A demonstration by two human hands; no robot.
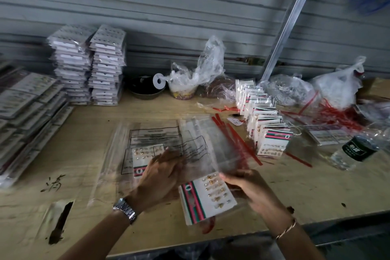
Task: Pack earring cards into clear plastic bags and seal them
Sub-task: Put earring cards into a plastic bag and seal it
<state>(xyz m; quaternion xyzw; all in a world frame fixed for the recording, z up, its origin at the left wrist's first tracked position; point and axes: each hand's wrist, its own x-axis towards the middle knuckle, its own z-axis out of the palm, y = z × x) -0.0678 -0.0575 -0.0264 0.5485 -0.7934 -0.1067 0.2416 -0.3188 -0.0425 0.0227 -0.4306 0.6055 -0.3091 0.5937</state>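
An earring card (pixel 207 198) meets a clear plastic bag (pixel 200 150) over the table's (pixel 295 186) near edge, right hand (pixel 249 188) gripping the card's side, left hand (pixel 160 173) too blurred to read; a wide bag mouth should seat it squarely

The table (pixel 88 124) is pale matt plywood, scuffed; the clear bag (pixel 211 143) is thin glossy plastic; the earring card (pixel 211 196) looks like smooth white paperboard; the wristwatch (pixel 124 210) is shiny metal
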